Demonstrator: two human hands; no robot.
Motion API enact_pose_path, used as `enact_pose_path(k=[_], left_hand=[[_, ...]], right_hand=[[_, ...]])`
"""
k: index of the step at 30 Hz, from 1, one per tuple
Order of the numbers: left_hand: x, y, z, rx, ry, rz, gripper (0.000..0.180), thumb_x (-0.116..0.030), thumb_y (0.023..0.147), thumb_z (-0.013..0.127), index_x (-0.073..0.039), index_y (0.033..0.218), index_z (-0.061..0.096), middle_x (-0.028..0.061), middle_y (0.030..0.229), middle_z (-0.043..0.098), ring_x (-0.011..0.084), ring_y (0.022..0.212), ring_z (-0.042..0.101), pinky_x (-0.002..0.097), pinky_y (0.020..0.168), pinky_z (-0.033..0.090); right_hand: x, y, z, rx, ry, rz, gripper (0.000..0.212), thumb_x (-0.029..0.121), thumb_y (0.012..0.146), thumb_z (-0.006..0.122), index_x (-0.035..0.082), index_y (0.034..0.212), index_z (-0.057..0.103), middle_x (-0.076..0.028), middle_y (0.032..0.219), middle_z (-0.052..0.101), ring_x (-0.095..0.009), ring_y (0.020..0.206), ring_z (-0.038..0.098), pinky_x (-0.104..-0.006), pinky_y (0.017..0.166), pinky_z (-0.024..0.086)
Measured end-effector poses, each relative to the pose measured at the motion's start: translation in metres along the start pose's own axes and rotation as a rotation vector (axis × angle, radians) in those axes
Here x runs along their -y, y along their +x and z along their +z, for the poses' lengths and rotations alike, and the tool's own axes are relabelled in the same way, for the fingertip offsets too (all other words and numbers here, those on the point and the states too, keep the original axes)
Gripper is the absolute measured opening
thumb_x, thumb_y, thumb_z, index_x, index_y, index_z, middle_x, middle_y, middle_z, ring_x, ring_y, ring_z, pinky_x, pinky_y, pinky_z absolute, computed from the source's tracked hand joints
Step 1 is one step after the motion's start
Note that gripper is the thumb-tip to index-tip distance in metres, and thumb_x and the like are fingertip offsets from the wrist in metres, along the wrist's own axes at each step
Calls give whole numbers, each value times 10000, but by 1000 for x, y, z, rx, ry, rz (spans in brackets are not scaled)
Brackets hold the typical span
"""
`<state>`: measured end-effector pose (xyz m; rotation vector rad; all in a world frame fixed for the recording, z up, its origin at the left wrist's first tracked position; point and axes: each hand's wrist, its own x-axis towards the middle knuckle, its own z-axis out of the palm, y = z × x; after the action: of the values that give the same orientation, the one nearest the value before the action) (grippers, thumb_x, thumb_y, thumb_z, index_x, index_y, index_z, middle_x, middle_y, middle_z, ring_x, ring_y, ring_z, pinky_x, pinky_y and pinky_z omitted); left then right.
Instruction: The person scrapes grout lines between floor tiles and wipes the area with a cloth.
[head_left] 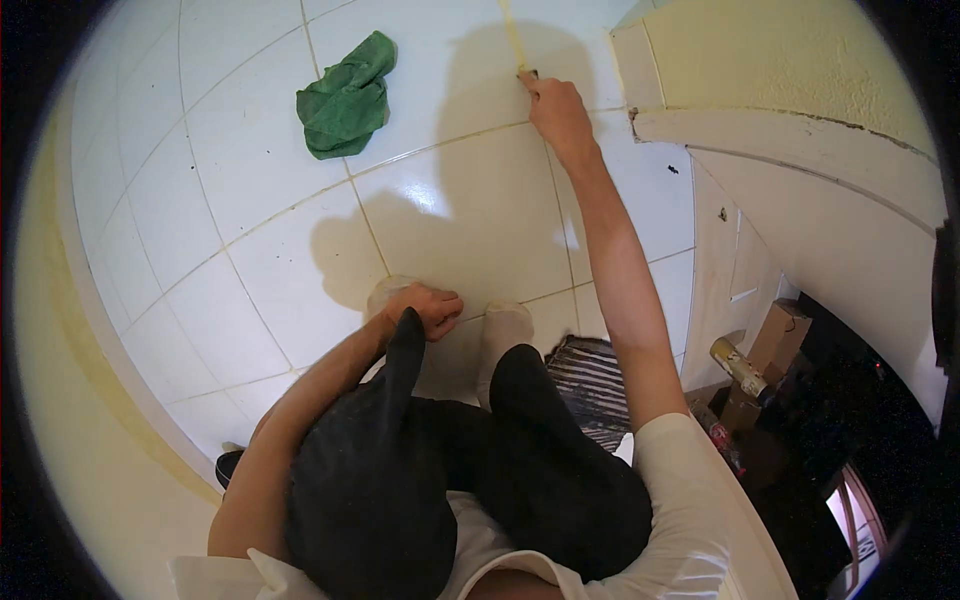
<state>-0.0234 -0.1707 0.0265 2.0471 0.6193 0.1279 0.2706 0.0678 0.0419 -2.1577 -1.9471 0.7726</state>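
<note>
My right hand (562, 112) reaches far forward over the white tiled floor (450, 220). Its fingers are closed around a small dark-tipped thing (528, 75), mostly hidden, whose kind I cannot make out. The tip meets a yellowish joint line (512, 35) between tiles. My left hand (428, 308) is curled closed near my left knee, above my light-socked left foot (390, 290); nothing shows in it. Forward and left of both hands, a crumpled green cloth (345, 100) lies on the tiles.
A striped mat (590, 390) lies beside my right foot (508, 325). Along the right run a pale wall (800, 60) and a white door-like panel (830, 210). Cardboard boxes (780, 335) and a patterned cylinder (740, 365) stand at lower right. Another wall (70, 400) curves along the left.
</note>
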Motion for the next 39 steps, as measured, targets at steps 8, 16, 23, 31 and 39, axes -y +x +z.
enact_pose_path(k=[8, 16, 23, 31, 39], left_hand=[[2, -2, 3, -24, -18, -13, 68, -131, 813, 621, -93, 807, 566, 98, 769, 619, 356, 692, 643, 471, 570, 531], [-2, 2, 0, 12, 21, -31, 78, -171, 829, 623, -112, 852, 579, 87, 789, 635, 361, 714, 654, 489, 589, 535], [3, -4, 5, -7, -28, -43, 78, -169, 827, 615, -104, 833, 574, 92, 771, 628, 362, 684, 647, 482, 578, 535], [2, -2, 3, -11, -1, -12, 64, -140, 813, 620, -102, 819, 568, 89, 767, 621, 357, 681, 644, 473, 559, 524], [4, -1, 5, -40, -8, 8, 59, -134, 810, 616, -97, 804, 571, 90, 761, 620, 354, 676, 646, 470, 567, 536]], right_hand=[[3, 2, -4, -5, -43, -83, 387, 27, 909, 532, 113, 1242, 708, -239, 886, 707, -406, 799, 692, -486, 760, 555], [3, 4, -1, -77, -7, -20, 210, 131, 936, 583, 49, 1064, 728, -261, 928, 699, -433, 933, 691, -515, 839, 563], [14, 4, 0, -112, -32, 9, 415, 23, 882, 547, 101, 1264, 690, -247, 983, 708, -410, 879, 693, -480, 818, 562], [14, 5, -25, 42, -28, 12, 272, 117, 918, 592, 50, 1151, 717, -255, 961, 708, -424, 939, 693, -506, 836, 565], [8, 10, -22, 29, -85, 24, 236, 97, 894, 618, 57, 1094, 737, -238, 965, 718, -417, 967, 696, -498, 823, 569]])
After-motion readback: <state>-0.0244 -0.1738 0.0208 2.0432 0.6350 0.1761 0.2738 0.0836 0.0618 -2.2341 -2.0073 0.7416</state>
